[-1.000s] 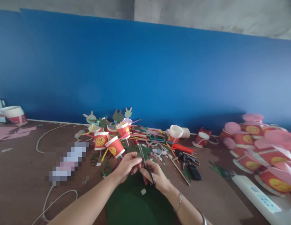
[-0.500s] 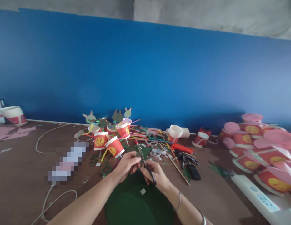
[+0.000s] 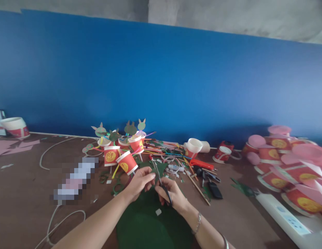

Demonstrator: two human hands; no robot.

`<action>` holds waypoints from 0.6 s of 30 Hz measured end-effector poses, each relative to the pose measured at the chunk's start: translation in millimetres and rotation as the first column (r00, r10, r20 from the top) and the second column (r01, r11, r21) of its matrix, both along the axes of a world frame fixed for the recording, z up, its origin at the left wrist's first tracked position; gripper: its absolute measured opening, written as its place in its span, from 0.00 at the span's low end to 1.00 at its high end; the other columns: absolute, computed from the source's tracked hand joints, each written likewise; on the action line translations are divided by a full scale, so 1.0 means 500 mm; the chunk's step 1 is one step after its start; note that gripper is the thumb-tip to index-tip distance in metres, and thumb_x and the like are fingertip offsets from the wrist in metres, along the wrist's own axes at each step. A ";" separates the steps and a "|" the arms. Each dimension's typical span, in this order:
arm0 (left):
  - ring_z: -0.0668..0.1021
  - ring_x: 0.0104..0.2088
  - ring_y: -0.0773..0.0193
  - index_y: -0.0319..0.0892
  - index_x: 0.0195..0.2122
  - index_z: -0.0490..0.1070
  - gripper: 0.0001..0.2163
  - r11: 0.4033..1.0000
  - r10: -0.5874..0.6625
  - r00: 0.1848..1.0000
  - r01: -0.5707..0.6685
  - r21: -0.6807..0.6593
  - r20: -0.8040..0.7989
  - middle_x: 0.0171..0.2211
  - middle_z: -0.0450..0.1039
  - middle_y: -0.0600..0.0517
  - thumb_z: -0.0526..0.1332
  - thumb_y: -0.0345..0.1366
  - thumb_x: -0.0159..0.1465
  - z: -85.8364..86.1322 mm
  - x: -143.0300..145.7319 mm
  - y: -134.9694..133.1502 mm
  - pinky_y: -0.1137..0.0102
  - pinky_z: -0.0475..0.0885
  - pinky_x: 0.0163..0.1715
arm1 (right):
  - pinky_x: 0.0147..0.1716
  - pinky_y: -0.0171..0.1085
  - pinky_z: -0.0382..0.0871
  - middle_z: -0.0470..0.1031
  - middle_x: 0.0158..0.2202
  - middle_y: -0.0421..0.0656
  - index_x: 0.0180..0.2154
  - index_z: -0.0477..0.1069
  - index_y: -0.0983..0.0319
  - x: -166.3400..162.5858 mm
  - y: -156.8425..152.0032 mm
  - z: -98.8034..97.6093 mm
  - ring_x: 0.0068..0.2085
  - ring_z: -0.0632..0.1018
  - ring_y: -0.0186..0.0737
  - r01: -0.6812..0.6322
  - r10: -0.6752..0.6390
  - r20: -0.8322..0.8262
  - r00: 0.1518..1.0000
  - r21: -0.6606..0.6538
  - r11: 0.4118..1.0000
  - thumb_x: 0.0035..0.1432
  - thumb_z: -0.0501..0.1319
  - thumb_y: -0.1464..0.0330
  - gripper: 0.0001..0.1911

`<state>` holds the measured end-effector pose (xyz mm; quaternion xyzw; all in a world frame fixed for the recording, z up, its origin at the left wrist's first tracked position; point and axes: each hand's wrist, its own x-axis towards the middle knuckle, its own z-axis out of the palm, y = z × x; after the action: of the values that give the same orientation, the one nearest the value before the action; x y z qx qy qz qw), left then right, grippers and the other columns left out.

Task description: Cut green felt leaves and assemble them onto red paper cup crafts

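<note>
My right hand [image 3: 173,195] is closed around black-handled scissors [image 3: 164,188]. Their blades point up and away, beside the fingertips of my left hand [image 3: 141,181]. That left hand pinches a small piece of dark green paper [image 3: 154,172], whose outline is mostly hidden by the fingers. Below both hands spreads a large dark green sheet [image 3: 150,230] with a white scrap [image 3: 158,212] on it. More green paper [image 3: 162,167] lies just beyond the blades.
Red paper cups [image 3: 126,162] with green animal heads stand ahead on the left. Sticks, straws and a red cutter [image 3: 201,164] lie beyond my hands, near keys [image 3: 212,177]. Pink-decorated cups [image 3: 287,173] and a power strip [image 3: 282,214] occupy the right. A cable [image 3: 50,224] curls at left.
Almost nothing differs. Both hands keep their places, and the scissor blades seem to have shifted very slightly.
</note>
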<state>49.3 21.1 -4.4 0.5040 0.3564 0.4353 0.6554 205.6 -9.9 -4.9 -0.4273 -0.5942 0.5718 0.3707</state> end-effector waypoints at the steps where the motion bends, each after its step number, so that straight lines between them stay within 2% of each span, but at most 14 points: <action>1: 0.62 0.12 0.78 0.40 0.24 0.60 0.11 1.000 -0.001 1.000 0.001 0.003 0.001 0.18 0.67 0.58 0.60 0.39 0.57 0.000 0.000 0.000 0.81 0.52 0.11 | 0.12 0.26 0.56 0.65 0.13 0.33 0.28 0.65 0.63 0.000 0.000 0.000 0.14 0.65 0.27 0.004 -0.004 0.002 1.000 -0.001 1.000 0.48 0.63 0.55 0.17; 18: 0.64 0.13 0.77 0.40 0.24 0.61 0.12 0.995 0.097 0.994 -0.096 -0.032 0.045 0.20 0.69 0.57 0.62 0.41 0.55 0.012 0.002 -0.004 0.80 0.52 0.12 | 0.11 0.26 0.57 0.63 0.12 0.32 0.27 0.65 0.63 -0.002 0.000 0.004 0.12 0.62 0.26 0.050 -0.051 -0.005 0.999 -0.028 0.998 0.46 0.65 0.55 0.19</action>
<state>50.3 19.4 1.8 0.4658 0.3716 0.4727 0.6492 204.8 -9.8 -2.8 -0.4458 -0.5742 0.5716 0.3806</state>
